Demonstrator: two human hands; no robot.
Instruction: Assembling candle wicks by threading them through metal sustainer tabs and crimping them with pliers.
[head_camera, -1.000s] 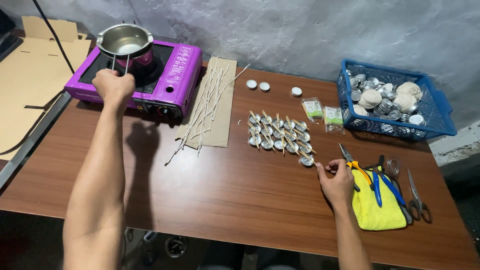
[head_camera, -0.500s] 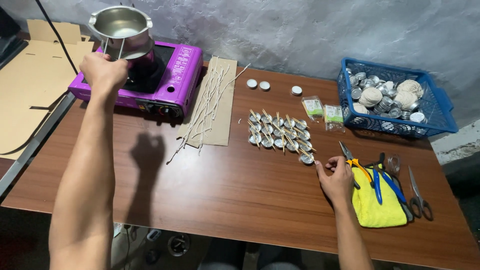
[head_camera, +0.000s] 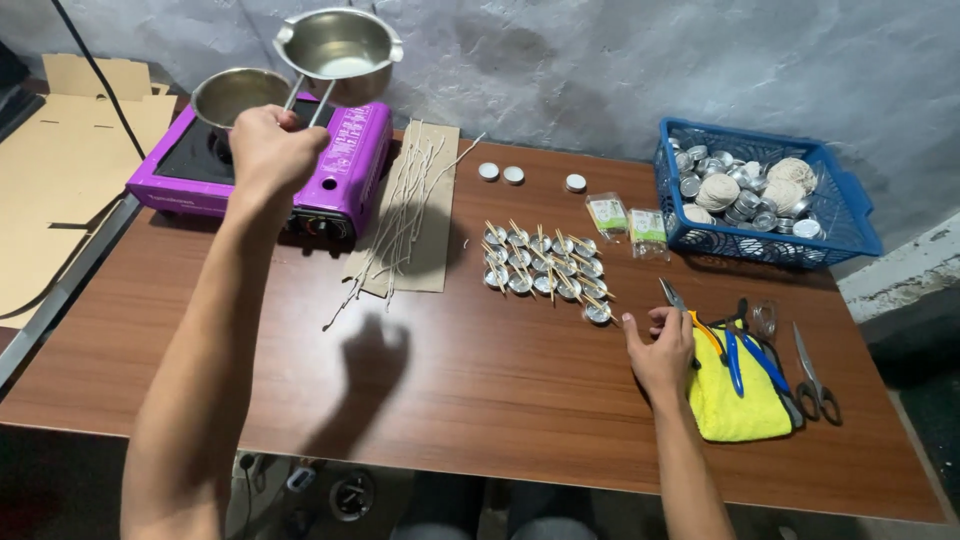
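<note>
Gripping the handle, the left hand (head_camera: 265, 150) was fisted round it and held the small pan (head_camera: 340, 45) raised above the purple stove (head_camera: 300, 170), w/ a larger pot (head_camera: 232, 95) on the burner. Right hand (head_camera: 660, 350) rested on the table (head_camera: 480, 380), fingers loosely curled, thumb & forefinger at the end tin cup (head_camera: 598, 313) of the cup rows, pliers (head_camera: 735, 345) adjacent.

Looks like a small home workshop for craft work, pretty makeshift. Rough grey plaster wall (head_camera: 620, 70), a worn wooden table (head_camera: 480, 400), flattened cardboard (head_camera: 60, 180) off to the side. On the table there's a purple portable stove (head_camera: 330, 170), rows of little metal cups (head_camera: 545, 265), a blue basket (head_camera: 840, 215) of tins, plus scissors (head_camera: 812, 375) and pliers (head_camera: 745, 345).
</note>
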